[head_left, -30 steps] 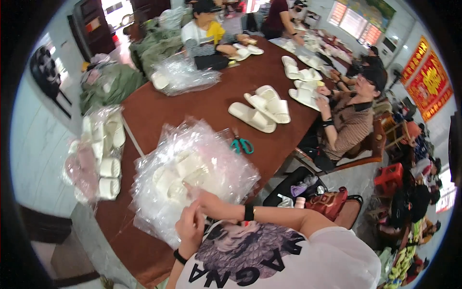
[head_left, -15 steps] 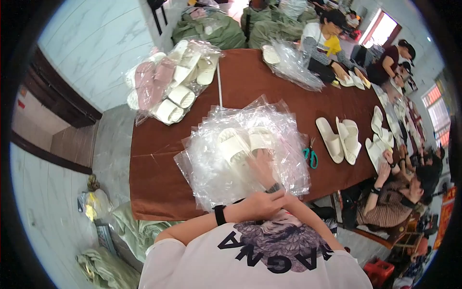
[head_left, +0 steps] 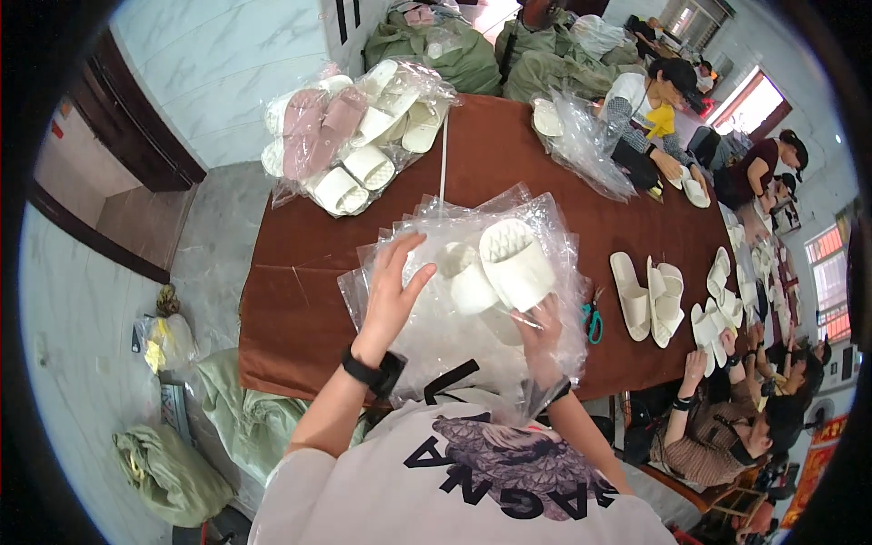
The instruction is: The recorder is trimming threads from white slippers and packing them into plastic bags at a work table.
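Note:
A pair of white slippers lies over the stack of clear plastic bags (head_left: 400, 350) before me. The right-hand slipper (head_left: 520, 272) sits higher and overlaps the left-hand slipper (head_left: 469, 283). My right hand (head_left: 541, 334) grips the near end of the right-hand slipper, with clear plastic around the hand and wrist. My left hand (head_left: 392, 292) is raised above the bags, left of the slippers, fingers spread and holding nothing. Part of the left-hand slipper's sole is hidden under plastic.
Bagged white and pink slippers (head_left: 341, 136) lie at the far left of the brown table (head_left: 291, 318). Teal-handled scissors (head_left: 592, 322) and loose white slippers (head_left: 649, 300) are to the right. Co-workers handle slippers along the right side; green sacks (head_left: 431, 50) stand behind the table.
My left hand has left my right wrist, moving up and left, and its fingers have spread. The slippers have lifted and shifted slightly right with my right hand. The whole view has shifted somewhat.

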Motion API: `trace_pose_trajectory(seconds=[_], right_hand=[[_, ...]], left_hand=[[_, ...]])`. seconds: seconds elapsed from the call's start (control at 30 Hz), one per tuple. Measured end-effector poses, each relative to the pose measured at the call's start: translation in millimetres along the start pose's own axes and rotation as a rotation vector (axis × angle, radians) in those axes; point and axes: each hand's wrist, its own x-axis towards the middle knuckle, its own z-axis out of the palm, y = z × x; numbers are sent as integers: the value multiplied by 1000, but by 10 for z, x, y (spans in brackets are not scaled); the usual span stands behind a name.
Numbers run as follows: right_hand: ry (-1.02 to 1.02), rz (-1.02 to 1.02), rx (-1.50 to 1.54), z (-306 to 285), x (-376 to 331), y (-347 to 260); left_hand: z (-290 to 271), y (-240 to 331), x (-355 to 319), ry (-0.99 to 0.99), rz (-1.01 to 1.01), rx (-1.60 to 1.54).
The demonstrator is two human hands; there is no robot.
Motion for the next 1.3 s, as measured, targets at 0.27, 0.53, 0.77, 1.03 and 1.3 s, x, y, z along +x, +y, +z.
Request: trace_pose_trajectory(seconds=[0.27,0.53,0.77,1.03,1.3], right_hand=[[-169,-100,-240,-265,-27,-192],[-480,-193,-43,-94,-151,3],[-262,-108,-199,112,-529,222],[335,159,-4,-414,-952,1124],[558,336,-445,-1453,-354,251]], left_hand=[[471,-404,-239,-534,-341,-577],[513,-487,-774,-494,-732,-759],[525,-462,-888,-376,-603,-496],[228,-885,-848,52,-760,-337],[150,-615,-974,35,-847,-259]])
